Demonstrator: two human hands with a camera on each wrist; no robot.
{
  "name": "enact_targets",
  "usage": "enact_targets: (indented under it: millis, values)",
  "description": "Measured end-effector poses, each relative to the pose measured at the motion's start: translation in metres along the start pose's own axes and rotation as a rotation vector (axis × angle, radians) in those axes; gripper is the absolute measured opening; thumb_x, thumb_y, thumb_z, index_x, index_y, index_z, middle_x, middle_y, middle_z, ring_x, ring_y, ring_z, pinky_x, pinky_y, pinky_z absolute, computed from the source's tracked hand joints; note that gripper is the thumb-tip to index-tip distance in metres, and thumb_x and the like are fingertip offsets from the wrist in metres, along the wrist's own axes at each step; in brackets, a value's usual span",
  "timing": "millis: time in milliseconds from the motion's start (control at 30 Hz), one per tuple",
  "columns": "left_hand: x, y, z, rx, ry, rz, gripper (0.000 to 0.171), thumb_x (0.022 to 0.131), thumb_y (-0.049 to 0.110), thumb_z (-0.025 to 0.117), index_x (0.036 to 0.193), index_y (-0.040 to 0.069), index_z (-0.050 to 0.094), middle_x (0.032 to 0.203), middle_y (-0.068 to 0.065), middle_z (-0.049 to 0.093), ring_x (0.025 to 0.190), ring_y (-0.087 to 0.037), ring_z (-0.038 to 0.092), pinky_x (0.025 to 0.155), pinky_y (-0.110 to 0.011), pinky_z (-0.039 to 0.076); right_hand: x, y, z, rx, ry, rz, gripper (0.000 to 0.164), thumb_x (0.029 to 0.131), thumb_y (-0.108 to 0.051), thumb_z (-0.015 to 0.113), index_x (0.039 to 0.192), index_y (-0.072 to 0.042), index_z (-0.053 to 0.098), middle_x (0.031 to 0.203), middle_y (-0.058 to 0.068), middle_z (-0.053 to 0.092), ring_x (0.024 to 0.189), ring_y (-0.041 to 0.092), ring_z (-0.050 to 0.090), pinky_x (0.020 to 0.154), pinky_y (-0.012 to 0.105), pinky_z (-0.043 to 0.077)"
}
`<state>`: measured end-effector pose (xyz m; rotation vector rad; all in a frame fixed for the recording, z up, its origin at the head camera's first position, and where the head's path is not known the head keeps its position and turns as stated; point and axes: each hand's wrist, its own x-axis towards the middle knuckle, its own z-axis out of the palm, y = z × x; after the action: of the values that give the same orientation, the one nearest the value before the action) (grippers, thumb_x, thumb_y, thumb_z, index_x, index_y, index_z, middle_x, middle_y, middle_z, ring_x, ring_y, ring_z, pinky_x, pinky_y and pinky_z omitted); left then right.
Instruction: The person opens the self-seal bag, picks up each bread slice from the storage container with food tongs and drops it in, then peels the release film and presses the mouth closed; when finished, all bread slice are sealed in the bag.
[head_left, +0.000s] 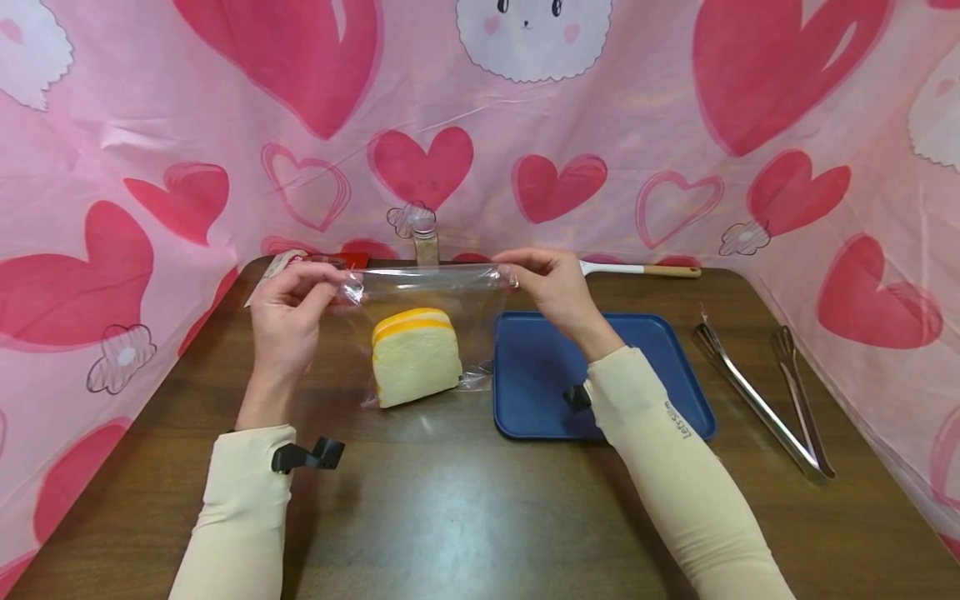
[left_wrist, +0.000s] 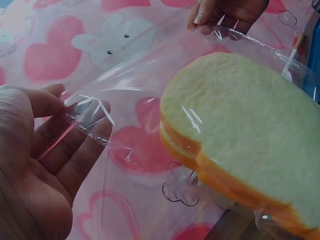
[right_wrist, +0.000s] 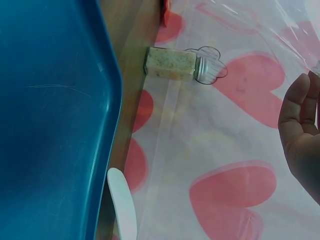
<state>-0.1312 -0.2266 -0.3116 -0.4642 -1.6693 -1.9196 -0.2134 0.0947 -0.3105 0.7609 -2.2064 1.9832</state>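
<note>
A clear plastic bag (head_left: 480,333) holds slices of bread (head_left: 416,367) with orange-yellow crusts, stacked together. My left hand (head_left: 288,317) pinches the bag's top left corner between thumb and fingers; the left wrist view shows the left hand (left_wrist: 45,160) at that corner, with the bread (left_wrist: 235,115) close by. The opposite top corner is pinched by my right hand (head_left: 555,287), so the bag's upper edge is stretched between both hands. In the right wrist view the right hand (right_wrist: 302,120) shows at the edge, with part of the bag (right_wrist: 280,30) above it.
A blue tray (head_left: 600,417) lies to the right of the bag. Metal tongs (head_left: 765,400) rest at the table's right side. Along the back are a spice jar (head_left: 426,246), a white utensil with a wooden handle (head_left: 667,271) and a red package (head_left: 356,258). A heart-patterned cloth (head_left: 555,108) surrounds the table.
</note>
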Motion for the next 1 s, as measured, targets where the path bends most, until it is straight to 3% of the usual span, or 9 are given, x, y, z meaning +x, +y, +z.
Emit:
enact_targets:
  millis: [133, 233, 367, 467, 567, 767, 1000]
  values:
    - [0.0002, 0.0013, -0.0021, 0.053, -0.024, 0.017, 0.015, 0.099, -0.005, 0.066, 0.103, -0.019, 0.070, 0.098, -0.007, 0.081, 0.077, -0.017, 0.078, 0.074, -0.024, 0.063, -0.0004, -0.0003, 0.0007, 0.003, 0.007, 0.001, 0.025, 0.099, -0.004, 0.071, 0.122, 0.007, 0.074, 0.096, -0.009, 0.078, 0.083, 0.015, 0.070, 0.080, 0.028, 0.062]
    - [0.0002, 0.0014, -0.0030, 0.154, -0.016, 0.042, 0.013, 0.099, -0.005, 0.065, 0.099, -0.017, 0.071, 0.093, 0.000, 0.081, 0.073, -0.012, 0.071, 0.071, -0.017, 0.058, -0.0006, 0.0003, 0.0005, -0.003, 0.009, -0.004, 0.024, 0.100, -0.004, 0.071, 0.122, 0.006, 0.075, 0.097, -0.009, 0.078, 0.086, 0.015, 0.069, 0.080, 0.028, 0.060]
    - [-0.0004, 0.0014, -0.0040, 0.274, 0.004, 0.061, 0.016, 0.099, -0.003, 0.061, 0.093, -0.013, 0.073, 0.093, 0.008, 0.080, 0.079, -0.011, 0.068, 0.067, -0.019, 0.050, 0.0001, 0.0005, 0.0005, -0.011, 0.005, -0.011, 0.024, 0.100, -0.005, 0.070, 0.121, 0.005, 0.075, 0.100, -0.009, 0.078, 0.092, 0.016, 0.067, 0.080, 0.026, 0.057]
    - [-0.0011, 0.0012, -0.0048, 0.259, -0.004, 0.077, 0.021, 0.100, -0.003, 0.057, 0.092, -0.013, 0.074, 0.096, 0.006, 0.082, 0.087, -0.012, 0.073, 0.071, -0.019, 0.053, 0.0006, -0.0002, 0.0012, -0.010, 0.003, -0.009, 0.024, 0.100, -0.005, 0.071, 0.120, 0.005, 0.075, 0.102, -0.008, 0.078, 0.094, 0.016, 0.066, 0.081, 0.026, 0.056]
    - [-0.0017, 0.0008, -0.0050, 0.204, -0.017, 0.093, 0.020, 0.099, -0.004, 0.057, 0.093, -0.014, 0.074, 0.096, 0.002, 0.082, 0.085, -0.013, 0.074, 0.071, -0.019, 0.055, 0.0007, -0.0006, 0.0017, -0.017, 0.007, -0.010, 0.023, 0.099, -0.006, 0.072, 0.120, 0.005, 0.076, 0.102, -0.008, 0.079, 0.094, 0.016, 0.066, 0.080, 0.025, 0.055]
    - [-0.0022, 0.0023, -0.0027, 0.295, 0.011, 0.082, 0.009, 0.090, -0.002, 0.079, 0.097, -0.008, 0.078, 0.093, 0.006, 0.082, 0.074, -0.010, 0.069, 0.056, -0.017, 0.047, 0.0005, -0.0010, 0.0014, -0.025, 0.006, -0.013, 0.023, 0.099, -0.006, 0.072, 0.120, 0.004, 0.076, 0.101, -0.009, 0.078, 0.092, 0.017, 0.066, 0.081, 0.027, 0.055]
    - [-0.0024, 0.0057, -0.0007, 0.353, -0.009, 0.036, 0.015, 0.086, -0.005, 0.083, 0.099, -0.007, 0.076, 0.093, 0.011, 0.080, 0.082, -0.009, 0.076, 0.076, -0.018, 0.060, -0.0006, -0.0005, -0.0001, 0.013, -0.011, -0.013, 0.024, 0.100, -0.004, 0.071, 0.122, 0.005, 0.075, 0.102, -0.008, 0.079, 0.091, 0.015, 0.070, 0.082, 0.025, 0.060]
